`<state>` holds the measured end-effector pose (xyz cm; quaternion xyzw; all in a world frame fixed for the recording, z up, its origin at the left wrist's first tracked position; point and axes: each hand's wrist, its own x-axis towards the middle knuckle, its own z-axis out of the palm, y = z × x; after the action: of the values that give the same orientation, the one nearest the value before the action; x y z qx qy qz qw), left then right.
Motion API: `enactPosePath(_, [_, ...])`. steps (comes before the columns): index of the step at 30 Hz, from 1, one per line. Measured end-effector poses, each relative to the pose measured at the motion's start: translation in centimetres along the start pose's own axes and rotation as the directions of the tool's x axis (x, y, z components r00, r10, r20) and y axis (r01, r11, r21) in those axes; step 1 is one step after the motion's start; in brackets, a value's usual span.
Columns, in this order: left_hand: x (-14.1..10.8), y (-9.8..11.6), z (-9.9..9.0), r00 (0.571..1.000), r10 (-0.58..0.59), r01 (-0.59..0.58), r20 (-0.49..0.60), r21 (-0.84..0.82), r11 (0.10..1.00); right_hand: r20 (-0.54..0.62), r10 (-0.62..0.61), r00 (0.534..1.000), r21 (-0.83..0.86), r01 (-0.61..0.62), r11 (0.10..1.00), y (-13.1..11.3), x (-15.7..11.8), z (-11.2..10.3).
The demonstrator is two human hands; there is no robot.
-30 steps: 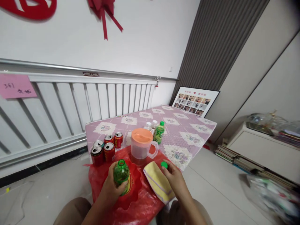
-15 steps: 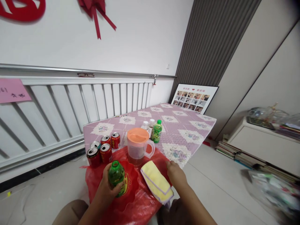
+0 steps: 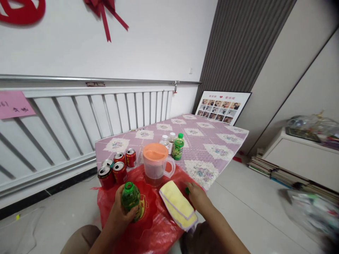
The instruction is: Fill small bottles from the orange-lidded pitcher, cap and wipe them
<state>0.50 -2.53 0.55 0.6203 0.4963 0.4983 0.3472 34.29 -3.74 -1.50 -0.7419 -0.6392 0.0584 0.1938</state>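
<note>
My left hand is wrapped round a green plastic bottle with its mouth uncapped, held over the red scalloped tray. At the right edge of the red plastic sheet, my right hand has its fingers closed on a small green bottle cap, partly hidden by them. Between the hands lies a folded yellow cloth with purple trim. Behind it stands a clear pitcher with an orange lid, some liquid low inside.
Several opened drink cans stand at the left. Beyond the pitcher are a capped green bottle and two white-capped bottles. The flowered tablecloth reaches back toward a photo board. A white radiator runs along the wall.
My right hand has shifted slightly down, and the green cap now shows at its fingertips. The left hand keeps hold of the bottle in nearly the same spot.
</note>
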Motion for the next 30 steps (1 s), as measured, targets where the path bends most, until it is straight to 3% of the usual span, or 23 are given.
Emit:
enactPosePath(12, [0.3, 0.0, -0.5, 0.997, 0.028, -0.027, 0.074, -0.024, 0.999, -0.264, -0.044, 0.963, 0.205, 0.100, 0.974, -0.4, -4.4, -0.4])
enactPosePath(17, [0.3, 0.2, -0.5, 0.996, 0.023, -0.024, 0.087, 0.011, 1.000, -0.336, -0.128, 0.933, 0.177, 0.196, 0.964, -2.9, -5.4, -0.4])
enactPosePath(21, [0.3, 0.1, -0.6, 0.994, 0.027, -0.033, 0.106, 0.054, 0.998, -0.234, -0.227, 0.945, 0.087, 0.253, 0.964, -6.5, -5.0, -0.7])
enactPosePath(24, [0.3, -0.2, -0.6, 0.995, 0.036, -0.042, 0.091, 0.065, 0.997, -0.052, -0.151, 0.987, -0.050, 0.149, 0.988, -8.7, -4.6, -0.2])
enactPosePath(27, [0.3, -0.5, -0.5, 0.997, 0.043, -0.047, 0.070, 0.049, 0.998, 0.124, -0.050, 0.991, -0.172, 0.071, 0.983, -9.6, -4.6, 0.8])
enactPosePath(30, [0.3, -0.6, -0.5, 0.997, 0.046, -0.050, 0.069, 0.051, 0.997, 0.171, -0.014, 0.985, -0.232, 0.054, 0.971, -9.7, -4.8, 1.4])
